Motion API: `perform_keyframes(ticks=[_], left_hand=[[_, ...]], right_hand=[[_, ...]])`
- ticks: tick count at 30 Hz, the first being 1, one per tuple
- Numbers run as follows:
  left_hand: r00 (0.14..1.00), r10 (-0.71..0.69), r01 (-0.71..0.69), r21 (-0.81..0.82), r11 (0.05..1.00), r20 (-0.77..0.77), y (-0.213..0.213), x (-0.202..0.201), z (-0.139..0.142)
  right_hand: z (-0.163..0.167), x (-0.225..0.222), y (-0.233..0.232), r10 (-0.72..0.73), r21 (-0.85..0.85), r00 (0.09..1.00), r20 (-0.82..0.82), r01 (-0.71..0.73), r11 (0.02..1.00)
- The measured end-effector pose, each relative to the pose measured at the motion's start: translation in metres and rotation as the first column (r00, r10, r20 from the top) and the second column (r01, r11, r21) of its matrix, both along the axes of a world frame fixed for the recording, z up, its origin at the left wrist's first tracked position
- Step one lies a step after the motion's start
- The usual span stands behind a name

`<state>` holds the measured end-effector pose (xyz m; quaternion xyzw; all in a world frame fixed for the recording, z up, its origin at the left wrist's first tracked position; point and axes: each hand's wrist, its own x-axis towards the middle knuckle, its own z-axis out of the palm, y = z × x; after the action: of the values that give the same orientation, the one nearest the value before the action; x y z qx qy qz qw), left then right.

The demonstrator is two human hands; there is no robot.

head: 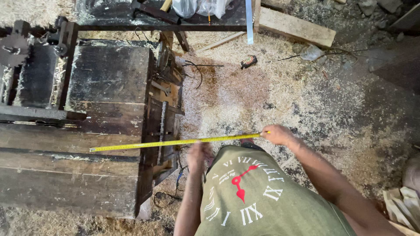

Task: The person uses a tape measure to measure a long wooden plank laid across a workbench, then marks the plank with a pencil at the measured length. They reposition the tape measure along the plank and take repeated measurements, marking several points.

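A yellow tape measure blade stretches level from my right hand leftward over a dark, worn wooden machine table, its far tip resting near the table's middle. My right hand pinches the near end of the blade at waist height. My left hand is motion-blurred just under the blade, at the table's right edge; whether it grips the blade is unclear. My green shirt with a clock print fills the bottom of the view.
Sawdust covers the floor. A wooden plank, a crumpled plastic bag and a small dark tool lie farther off. A toothed gear sits at the table's far left. Wood offcuts are stacked at lower right.
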<state>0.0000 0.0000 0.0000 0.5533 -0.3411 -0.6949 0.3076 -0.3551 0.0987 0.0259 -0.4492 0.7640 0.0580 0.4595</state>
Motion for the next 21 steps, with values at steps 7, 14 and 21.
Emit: perform_keyframes(ticks=[7, 14, 21], left_hand=[[0.992, -0.025, 0.064, 0.326, 0.943, -0.120, 0.000, -0.013, 0.018], [0.983, 0.175, -0.174, -0.013, 0.985, 0.057, -0.044, 0.072, 0.048], [0.869, 0.463, -0.418, -0.243, 0.875, 0.173, -0.094, 0.153, 0.065]], right_hand=[[0.004, 0.019, 0.015, 0.074, -0.157, 0.997, -0.038, -0.079, 0.985], [0.011, -0.044, 0.049, 0.137, -0.251, 0.990, -0.043, -0.144, 0.957], [0.013, -0.088, 0.080, 0.151, -0.121, 0.985, -0.082, -0.160, 0.980]])
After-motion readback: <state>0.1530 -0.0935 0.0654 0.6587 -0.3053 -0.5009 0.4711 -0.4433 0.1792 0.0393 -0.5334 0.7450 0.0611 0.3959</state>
